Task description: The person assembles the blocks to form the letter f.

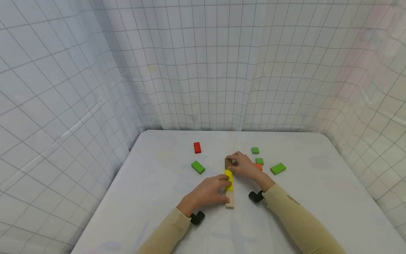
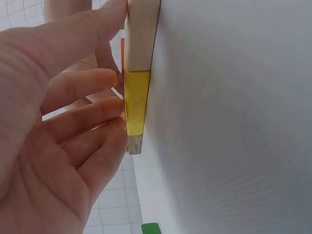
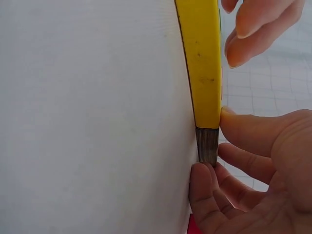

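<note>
So there's a row of blocks lying end to end on the white table (image 1: pixel 152 197): a plain wood block (image 1: pixel 229 200) nearest, a yellow block (image 1: pixel 229 180) in the middle, and a brown block (image 1: pixel 228 163) at the far end. The left hand (image 1: pixel 207 192) has its fingertips pressed against the yellow one's side, fingers fairly straight. The right hand (image 1: pixel 244 165) pinches the brown block and hides most of it. An orange block (image 1: pixel 258 166) peeks out behind that hand, mostly covered. Loose green blocks (image 1: pixel 198 167) and a red block (image 1: pixel 197 147) lie around.
</note>
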Demonstrator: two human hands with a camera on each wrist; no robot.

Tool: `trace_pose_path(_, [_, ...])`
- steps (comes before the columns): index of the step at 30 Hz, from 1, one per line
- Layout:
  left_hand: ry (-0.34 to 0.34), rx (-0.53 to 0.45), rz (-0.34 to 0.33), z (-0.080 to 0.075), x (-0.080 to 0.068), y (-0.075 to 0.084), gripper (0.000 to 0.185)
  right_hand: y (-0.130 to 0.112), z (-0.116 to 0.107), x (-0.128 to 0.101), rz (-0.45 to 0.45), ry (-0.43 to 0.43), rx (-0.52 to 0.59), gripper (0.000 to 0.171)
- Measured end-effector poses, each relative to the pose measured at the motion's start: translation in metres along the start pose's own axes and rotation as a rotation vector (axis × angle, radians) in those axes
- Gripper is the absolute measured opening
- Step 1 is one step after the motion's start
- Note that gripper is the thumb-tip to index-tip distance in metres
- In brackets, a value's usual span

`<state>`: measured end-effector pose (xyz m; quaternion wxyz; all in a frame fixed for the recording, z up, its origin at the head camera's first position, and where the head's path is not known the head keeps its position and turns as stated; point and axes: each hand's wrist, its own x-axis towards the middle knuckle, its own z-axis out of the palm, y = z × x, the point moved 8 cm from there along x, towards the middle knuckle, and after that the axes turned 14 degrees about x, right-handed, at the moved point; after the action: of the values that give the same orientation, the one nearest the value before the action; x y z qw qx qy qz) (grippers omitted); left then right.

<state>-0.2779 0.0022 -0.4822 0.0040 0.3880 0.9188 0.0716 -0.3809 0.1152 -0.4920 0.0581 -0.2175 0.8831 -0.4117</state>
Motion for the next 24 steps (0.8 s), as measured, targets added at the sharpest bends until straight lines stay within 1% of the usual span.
trace_pose_path(2, [0.02, 0.012, 0.001, -0.005, 0.0, 0.0, 0.053, -0.001, 0.0, 0.0, -0.002, 0.0, 0.002, 0.049])
trace_pose_path(4, [0.034, 0.012, -0.011, -0.011, -0.001, -0.003, 0.049, -0.002, 0.0, -0.001, -0.004, 0.004, 0.006, 0.049])
trace_pose_path(7, [0.037, 0.005, -0.059, -0.018, -0.001, -0.013, 0.042, -0.002, 0.0, -0.001, -0.011, 0.008, 0.011, 0.048])
trace_pose_path(11, [0.026, -0.012, -0.128, -0.024, -0.002, -0.033, 0.038, -0.001, 0.0, -0.001, -0.011, 0.005, 0.018, 0.048])
trace_pose_path(17, [0.036, 0.019, -0.159, -0.028, -0.005, -0.065, 0.035, 0.001, 0.001, -0.001, -0.009, 0.003, 0.027, 0.048])
trace_pose_path(20, [0.034, 0.031, -0.198, -0.028, -0.006, -0.085, 0.035, 0.0, 0.002, -0.002, -0.008, 0.001, 0.029, 0.048])
trace_pose_path(22, [0.032, 0.028, -0.22, -0.029, -0.007, -0.096, 0.035, -0.001, 0.002, -0.002, -0.006, 0.001, 0.033, 0.049])
trace_pose_path(24, [0.034, 0.021, -0.222, -0.03, -0.007, -0.105, 0.035, -0.001, 0.001, -0.002, -0.002, 0.002, 0.036, 0.049])
